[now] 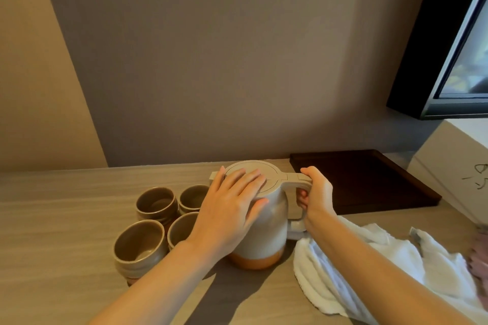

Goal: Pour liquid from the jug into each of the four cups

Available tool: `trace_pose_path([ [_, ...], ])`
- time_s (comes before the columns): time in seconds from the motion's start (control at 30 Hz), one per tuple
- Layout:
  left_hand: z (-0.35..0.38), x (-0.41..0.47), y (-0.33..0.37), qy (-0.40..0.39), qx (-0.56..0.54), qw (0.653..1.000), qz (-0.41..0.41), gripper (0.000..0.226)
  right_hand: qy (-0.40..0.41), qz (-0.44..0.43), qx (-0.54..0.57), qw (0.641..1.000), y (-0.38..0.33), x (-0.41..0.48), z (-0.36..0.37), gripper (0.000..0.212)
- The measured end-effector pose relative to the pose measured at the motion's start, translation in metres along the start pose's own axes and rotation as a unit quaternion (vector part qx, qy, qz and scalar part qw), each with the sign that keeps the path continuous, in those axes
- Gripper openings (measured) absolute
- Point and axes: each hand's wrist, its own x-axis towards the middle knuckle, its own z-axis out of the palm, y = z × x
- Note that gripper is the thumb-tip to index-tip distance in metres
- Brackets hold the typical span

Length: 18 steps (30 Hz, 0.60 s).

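Observation:
A beige jug with an orange-brown base and a flat lid stands upright on the wooden counter. My right hand is closed around its handle on the right side. My left hand lies flat over the lid and the jug's left shoulder, fingers spread. Left of the jug, brown ceramic cups stand close together: a near-left cup, a far-left cup, a far-right cup, and a near-right cup partly hidden by my left wrist. What the cups hold cannot be made out.
A white cloth lies crumpled on the counter right of the jug, under my right forearm. A dark wooden tray sits behind it against the wall. A white box and a screen are at the far right.

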Motion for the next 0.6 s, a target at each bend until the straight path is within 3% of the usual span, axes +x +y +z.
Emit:
trace_pose_path([
  [0.33, -0.038, 0.0, 0.023, 0.067, -0.049, 0.997, 0.0, 0.044, 0.04, -0.047, 0.029, 0.998, -0.05, -0.034, 0.003, 0.026],
  [0.6, -0.063, -0.045, 0.025, 0.084, -0.051, 0.995, -0.005, 0.063, 0.047, -0.071, 0.015, 0.996, -0.073, -0.06, -0.003, 0.022],
])
